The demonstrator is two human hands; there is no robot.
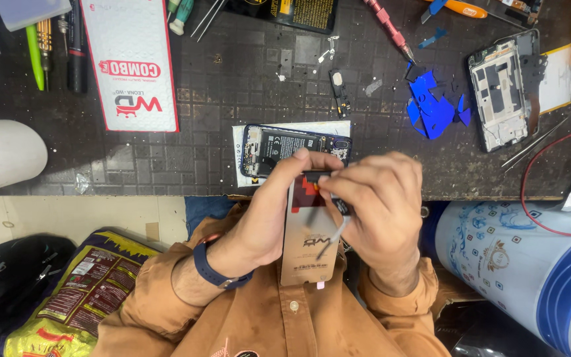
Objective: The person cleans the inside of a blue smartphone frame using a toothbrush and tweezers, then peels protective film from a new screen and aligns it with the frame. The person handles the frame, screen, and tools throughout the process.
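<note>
A flat replacement-screen panel is pinched upright by the left hand, steadied so its top edge (a small black strip) can be gripped by the right hand; beyond the grip lies an opened phone.

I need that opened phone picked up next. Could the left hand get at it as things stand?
Probably not right away. The opened phone lies uncovered on the mat just beyond the hands, so nothing blocks the way, but the left hand is gripping the flat panel together with the right hand.
</note>
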